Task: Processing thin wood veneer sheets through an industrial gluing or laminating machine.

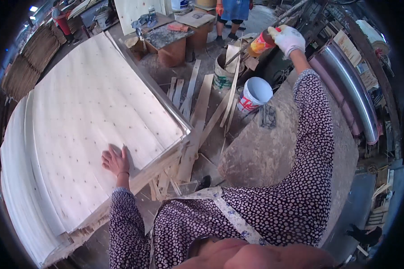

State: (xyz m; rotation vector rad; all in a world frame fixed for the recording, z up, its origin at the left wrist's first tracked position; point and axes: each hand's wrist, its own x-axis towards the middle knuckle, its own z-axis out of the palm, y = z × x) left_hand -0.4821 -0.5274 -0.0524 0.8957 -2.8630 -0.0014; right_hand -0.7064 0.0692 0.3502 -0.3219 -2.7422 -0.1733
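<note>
My bare left hand [116, 161] lies on the top sheet of a large stack of pale wood veneer [87, 103], its fingers spread near the front right edge. The sheet is dotted with small dark spots. Out to the far right, my right hand [289, 41], in a white glove, is closed around a red and yellow bottle [260, 44]. The bottle is tilted, with its yellow end pointing down and left. Below it stand a white bucket [246, 102] and a stained bucket [221, 78] with wood strips leaning in it.
Thin wood strips [202, 101] litter the floor beside the stack. A brown, worn board [265, 148] extends under my right arm. Shiny metal rollers [354, 89] stand at the right. Behind are a cluttered worktable [166, 36] and a person in a blue apron [234, 10]; another person [62, 22] stands far left.
</note>
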